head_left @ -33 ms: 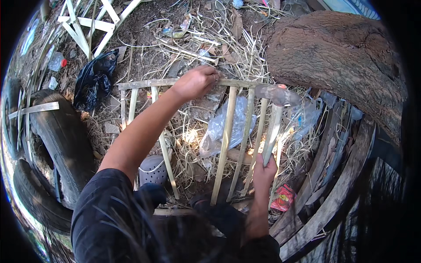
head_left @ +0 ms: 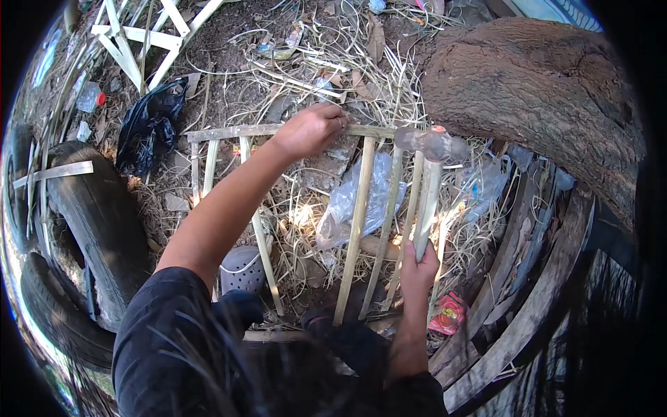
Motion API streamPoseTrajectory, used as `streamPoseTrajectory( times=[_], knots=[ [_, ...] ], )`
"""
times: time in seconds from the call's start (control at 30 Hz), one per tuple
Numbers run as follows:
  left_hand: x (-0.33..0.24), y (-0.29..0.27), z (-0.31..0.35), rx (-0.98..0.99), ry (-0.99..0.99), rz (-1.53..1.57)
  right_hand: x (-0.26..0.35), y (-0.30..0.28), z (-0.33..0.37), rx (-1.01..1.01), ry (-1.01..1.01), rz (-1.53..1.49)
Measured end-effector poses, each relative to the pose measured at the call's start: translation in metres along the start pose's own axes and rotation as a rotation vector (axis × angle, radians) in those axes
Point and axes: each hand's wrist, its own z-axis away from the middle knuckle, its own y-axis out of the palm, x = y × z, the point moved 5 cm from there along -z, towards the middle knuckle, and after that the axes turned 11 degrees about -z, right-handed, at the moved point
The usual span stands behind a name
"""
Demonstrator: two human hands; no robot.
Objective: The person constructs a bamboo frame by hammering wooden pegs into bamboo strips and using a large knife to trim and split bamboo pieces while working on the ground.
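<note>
A light bamboo frame (head_left: 358,233) with several upright slats and a long top rail (head_left: 240,131) is in front of me. My left hand (head_left: 310,132) is closed at the top rail, its fingers pinched together over the wood. Whether a small piece such as a nail is between the fingertips I cannot make out. My right hand (head_left: 419,270) is wrapped round the lower handle of a hammer (head_left: 432,194). The hammer's metal head is up near the right end of the rail, to the right of my left hand. It hides part of that end.
A thick tree trunk (head_left: 521,90) lies at the upper right. Curved wooden planks (head_left: 535,306) run along the right side. Old tyres (head_left: 97,229) and a black plastic bag (head_left: 149,132) are on the left. Bamboo shavings, clear plastic and a grey clog (head_left: 242,271) lie on the ground.
The hammer head has shifted a little to the left, toward the rail's right end, with my right hand still on the handle. My left hand and the frame have not visibly moved.
</note>
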Motion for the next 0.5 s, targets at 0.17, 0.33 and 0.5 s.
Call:
streamPoseTrajectory(
  times=[0.17,0.33,0.5],
  knots=[
    [0.0,-0.006,0.0,0.017,-0.014,-0.01,0.035,0.025,-0.019,0.134,-0.012,0.089],
    [0.004,-0.005,0.0,0.043,-0.041,0.013,0.04,0.032,-0.024,0.173,-0.024,0.167],
    [0.008,-0.003,-0.001,0.136,-0.112,0.008,0.035,0.033,-0.025,0.169,-0.032,0.261]
  ],
)
